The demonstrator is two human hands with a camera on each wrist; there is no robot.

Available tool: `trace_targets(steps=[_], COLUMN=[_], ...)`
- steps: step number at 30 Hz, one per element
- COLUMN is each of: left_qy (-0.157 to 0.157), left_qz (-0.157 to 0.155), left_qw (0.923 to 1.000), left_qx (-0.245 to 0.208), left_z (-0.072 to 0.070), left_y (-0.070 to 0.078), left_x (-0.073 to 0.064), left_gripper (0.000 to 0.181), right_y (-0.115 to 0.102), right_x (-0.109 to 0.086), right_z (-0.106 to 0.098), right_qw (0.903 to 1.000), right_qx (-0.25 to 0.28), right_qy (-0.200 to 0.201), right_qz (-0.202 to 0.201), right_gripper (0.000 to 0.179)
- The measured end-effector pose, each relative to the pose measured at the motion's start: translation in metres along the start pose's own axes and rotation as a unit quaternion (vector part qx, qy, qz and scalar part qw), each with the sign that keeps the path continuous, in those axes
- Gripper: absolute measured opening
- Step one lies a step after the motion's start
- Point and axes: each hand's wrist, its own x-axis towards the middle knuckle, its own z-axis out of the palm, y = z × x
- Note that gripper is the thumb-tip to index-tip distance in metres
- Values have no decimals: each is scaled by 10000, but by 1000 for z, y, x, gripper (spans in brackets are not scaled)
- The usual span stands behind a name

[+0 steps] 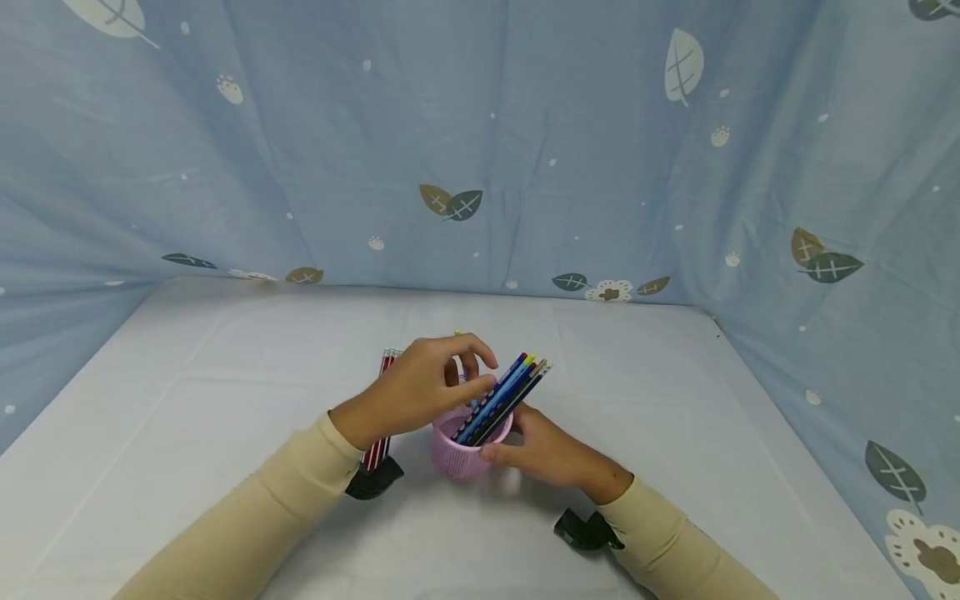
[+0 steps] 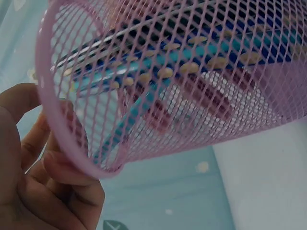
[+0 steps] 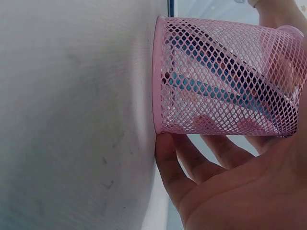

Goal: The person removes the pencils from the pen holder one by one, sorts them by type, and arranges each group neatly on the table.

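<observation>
A pink mesh pencil cup stands on the table, holding several blue and dark pencils that lean to the right. My right hand grips the cup's right side, thumb at the front and fingers around the back, also seen in the right wrist view. Above the cup's left rim is my left hand, fingers loosely bent, thumb and forefinger apart. In the left wrist view, a light blue pencil leans toward the rim near those fingertips; no clear grip on it shows.
Red-and-white striped pencils lie left of the cup, partly covered by my left wrist. A white cloth covers the table. Blue leaf-patterned curtain hangs behind and at both sides. Black wrist devices sit under both wrists.
</observation>
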Motion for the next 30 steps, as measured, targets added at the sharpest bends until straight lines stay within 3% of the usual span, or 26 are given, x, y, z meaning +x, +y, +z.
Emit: trace_targets(steps=[10,20,30], left_qy=[-46,368,324], left_qz=[290,678,541], left_qw=[9980,9900,9897], left_qx=[552,1185,1288], left_z=[15,27,29], left_y=[5,1,3], left_x=[-2,-3,-5], left_gripper=[16,24,24], right_y=[1,1,1], right_x=[2,1,2], right_z=[3,4,4], right_qw=[9997,9992,9991], right_qx=[-186,-363,-310], right_qy=[-73,-164,-269], right_qz=[119,35,-47], right_gripper=[71,61,56])
